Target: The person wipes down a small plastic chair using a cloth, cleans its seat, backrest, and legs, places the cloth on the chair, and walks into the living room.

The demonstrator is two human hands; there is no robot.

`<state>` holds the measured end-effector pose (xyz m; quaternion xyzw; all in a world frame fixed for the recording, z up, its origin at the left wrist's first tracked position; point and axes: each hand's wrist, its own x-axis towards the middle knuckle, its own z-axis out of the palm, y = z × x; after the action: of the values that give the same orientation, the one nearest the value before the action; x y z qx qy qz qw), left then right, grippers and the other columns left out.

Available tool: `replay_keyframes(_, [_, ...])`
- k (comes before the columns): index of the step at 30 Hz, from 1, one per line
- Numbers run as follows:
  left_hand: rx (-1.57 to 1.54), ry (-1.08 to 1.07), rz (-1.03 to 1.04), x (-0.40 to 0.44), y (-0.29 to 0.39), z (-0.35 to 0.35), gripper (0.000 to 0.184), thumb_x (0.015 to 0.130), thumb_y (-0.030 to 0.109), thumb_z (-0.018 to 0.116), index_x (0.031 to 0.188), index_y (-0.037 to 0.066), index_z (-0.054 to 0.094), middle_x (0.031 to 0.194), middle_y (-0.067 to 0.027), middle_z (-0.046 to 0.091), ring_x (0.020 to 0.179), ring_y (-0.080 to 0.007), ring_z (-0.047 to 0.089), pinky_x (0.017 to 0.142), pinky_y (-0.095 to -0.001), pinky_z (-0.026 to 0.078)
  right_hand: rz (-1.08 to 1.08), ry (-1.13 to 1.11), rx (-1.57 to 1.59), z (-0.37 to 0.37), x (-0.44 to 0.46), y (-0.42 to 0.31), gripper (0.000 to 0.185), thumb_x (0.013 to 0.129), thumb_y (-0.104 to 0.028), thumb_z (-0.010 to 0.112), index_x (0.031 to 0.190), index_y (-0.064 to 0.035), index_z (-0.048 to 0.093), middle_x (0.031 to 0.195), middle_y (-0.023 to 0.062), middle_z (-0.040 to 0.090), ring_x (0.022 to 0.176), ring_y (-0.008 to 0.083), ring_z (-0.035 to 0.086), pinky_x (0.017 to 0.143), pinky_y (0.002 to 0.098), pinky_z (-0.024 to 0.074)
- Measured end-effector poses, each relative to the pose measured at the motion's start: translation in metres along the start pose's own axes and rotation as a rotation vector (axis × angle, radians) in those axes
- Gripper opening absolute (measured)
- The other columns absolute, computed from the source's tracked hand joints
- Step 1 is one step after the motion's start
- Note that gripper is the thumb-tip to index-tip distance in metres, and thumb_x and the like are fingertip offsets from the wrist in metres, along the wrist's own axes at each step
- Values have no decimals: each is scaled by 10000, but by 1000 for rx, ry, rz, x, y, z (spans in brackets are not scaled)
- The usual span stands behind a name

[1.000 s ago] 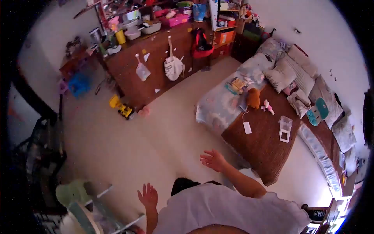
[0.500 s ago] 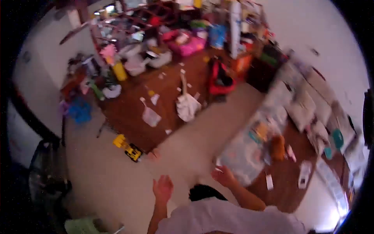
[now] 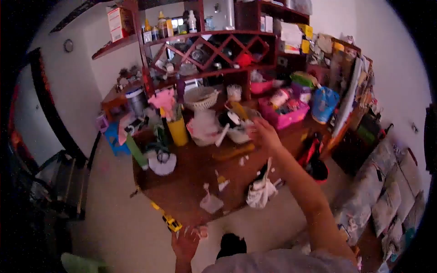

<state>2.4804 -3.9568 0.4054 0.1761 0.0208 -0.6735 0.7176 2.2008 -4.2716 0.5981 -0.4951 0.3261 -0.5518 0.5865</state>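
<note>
My right hand [image 3: 264,133] is stretched forward at the brown cabinet's counter, beside a pale basket [image 3: 240,133] with mixed items. Its fingers are blurred, and whether they touch or hold anything cannot be made out. My left hand [image 3: 185,243] hangs low over the floor with its fingers spread and nothing in it. Just beyond its fingertips lies a yellow toy digger [image 3: 172,223], with a small pink thing [image 3: 202,232] to the right. Left of the pale basket stand a white bowl [image 3: 203,128] and a yellow container [image 3: 178,132].
A pink basket [image 3: 284,113] and a blue bucket [image 3: 325,104] stand on the counter's right. A white bag [image 3: 261,193] and a red-black bag [image 3: 314,159] hang from the cabinet front. The sofa with cushions [image 3: 387,204] is at right, a blue stool [image 3: 116,139] at left.
The view has moved up close to the cabinet. My right hand has gone from over the floor forward and up to the counter; my left hand stays low and open.
</note>
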Motion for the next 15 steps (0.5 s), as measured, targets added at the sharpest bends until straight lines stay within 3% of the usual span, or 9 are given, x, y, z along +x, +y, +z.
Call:
replay_keyframes(3, [144, -95, 95, 74, 7, 54, 511, 864, 496, 446, 1182, 104, 522, 1153, -116, 535, 978, -259, 492, 879, -397, 372, -344, -143, -166, 38, 137, -29, 426, 851, -247, 594, 1199, -36, 471, 1050, 97, 562, 874, 174, 572, 757, 304, 470])
replay_keyframes(4, [108, -156, 52, 102, 12, 42, 611, 837, 514, 492, 1245, 61, 448, 1207, -131, 491, 1082, -297, 468, 938, -456, 376, -518, -111, -441, 44, 189, -37, 444, 839, -224, 602, 1212, -33, 457, 1081, 116, 552, 921, 208, 568, 793, 323, 462])
replay_keyframes(5, [115, -196, 30, 125, 16, 48, 616, 837, 519, 488, 1255, 69, 437, 1217, -131, 485, 1092, -300, 462, 946, -455, 365, -687, -74, -710, 51, 237, -45, 464, 827, -201, 610, 1224, -31, 443, 1112, 134, 542, 968, 242, 563, 829, 342, 453])
replay_keyframes(6, [139, -249, 4, 150, 20, 67, 621, 838, 523, 484, 1265, 77, 426, 1227, -130, 479, 1101, -303, 455, 955, -454, 355, -796, -41, -785, 65, 270, -57, 493, 807, -160, 601, 1253, -56, 419, 1193, 167, 501, 1070, 325, 516, 876, 375, 429])
replay_keyframes(7, [170, -293, -25, 166, 22, 81, 626, 838, 528, 480, 1275, 85, 415, 1237, -129, 472, 1111, -306, 449, 963, -453, 344, -906, 73, -1003, 73, 297, -69, 524, 790, -112, 571, 1281, -93, 390, 1241, 158, 471, 1086, 355, 498, 873, 402, 434])
replay_keyframes(9, [219, -370, -73, 193, 27, 100, 638, 838, 538, 471, 1295, 101, 393, 1257, -128, 460, 1130, -312, 436, 979, -451, 322, -1028, 191, -1102, 87, 355, -85, 553, 772, -74, 541, 1296, -110, 371, 1267, 157, 444, 1087, 370, 485, 873, 418, 438])
replay_keyframes(13, [322, -541, -148, 226, 39, 129, 663, 838, 558, 455, 1335, 132, 349, 1298, -126, 435, 1168, -324, 410, 1011, -447, 279, -930, 362, -1328, 105, 407, -95, 583, 726, -166, 662, 1248, -79, 418, 1262, 143, 460, 1081, 324, 502, 863, 387, 445])
replay_keyframes(15, [348, -596, -166, 233, 42, 137, 676, 839, 567, 447, 1355, 148, 327, 1318, -125, 422, 1187, -330, 397, 1027, -445, 258, -651, 293, -1486, 107, 415, -100, 575, 746, -168, 634, 1266, -89, 402, 1301, 149, 417, 1101, 311, 498, 870, 381, 442])
